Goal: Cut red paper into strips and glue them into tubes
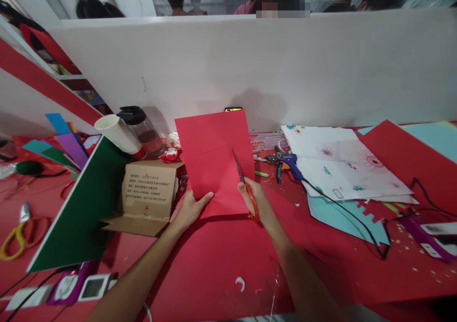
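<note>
A red sheet of paper (214, 155) stands tilted up above the red table, with a faint crease line across its middle. My left hand (193, 208) grips its lower left edge, thumb on the front and the other fingers hidden behind. In my right hand (257, 200) is a pair of scissors (254, 203) with red-orange handles. Their dark blades point up and to the left, in front of the sheet's right part. The blades look closed or nearly so.
A cardboard box (147, 193), paper cups (117, 134) and a bottle (146, 134) stand left, beside a green board (80, 207). Yellow-handled scissors (19, 238) lie far left. Right are a blue glue gun (291, 164) with its cable and patterned white sheets (342, 160). A white wall (228, 65) closes the back.
</note>
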`<state>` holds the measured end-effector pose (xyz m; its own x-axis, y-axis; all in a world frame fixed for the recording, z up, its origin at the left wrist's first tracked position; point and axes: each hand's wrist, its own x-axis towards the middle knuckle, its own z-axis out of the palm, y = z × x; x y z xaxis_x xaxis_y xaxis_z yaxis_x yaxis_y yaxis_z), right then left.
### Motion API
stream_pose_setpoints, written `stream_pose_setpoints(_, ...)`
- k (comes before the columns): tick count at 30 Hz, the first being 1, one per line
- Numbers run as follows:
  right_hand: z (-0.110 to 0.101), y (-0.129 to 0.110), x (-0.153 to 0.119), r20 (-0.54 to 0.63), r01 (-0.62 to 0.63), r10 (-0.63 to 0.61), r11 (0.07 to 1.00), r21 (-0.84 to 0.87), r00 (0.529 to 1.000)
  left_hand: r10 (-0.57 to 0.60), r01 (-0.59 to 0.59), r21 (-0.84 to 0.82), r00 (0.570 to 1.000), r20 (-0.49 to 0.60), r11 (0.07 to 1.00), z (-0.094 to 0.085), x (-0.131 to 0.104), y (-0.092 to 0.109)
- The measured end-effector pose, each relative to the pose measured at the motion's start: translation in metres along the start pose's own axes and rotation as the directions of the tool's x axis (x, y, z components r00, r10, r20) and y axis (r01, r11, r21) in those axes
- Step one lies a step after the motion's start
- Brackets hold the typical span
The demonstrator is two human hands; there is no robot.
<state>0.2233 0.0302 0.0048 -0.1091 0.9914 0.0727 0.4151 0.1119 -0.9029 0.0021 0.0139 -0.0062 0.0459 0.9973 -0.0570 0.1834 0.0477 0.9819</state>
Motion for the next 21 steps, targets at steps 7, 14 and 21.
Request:
stream_pose_setpoints(7,0.0025,0.0001,0.0014,-0.011,0.005,-0.004,1.000,0.014,1.000,0.004,-0.004,-0.018,1.000,-0.002,1.000,0.0001,0.0008,0.0007)
stream_pose_setpoints(14,-0.0028,-0.0011,0.0027,-0.007,0.017,-0.017,1.000,0.012,1.000,-0.026,0.025,0.025,0.998,0.052,0.999,0.0011,-0.0012,-0.0004)
stream_pose_setpoints(21,-0.0016,-0.0022,0.0027,-0.019,-0.003,0.003,1.000,0.019,1.000,-0.020,0.019,0.014,0.999,0.045,1.000,0.0005,0.0010,-0.0014)
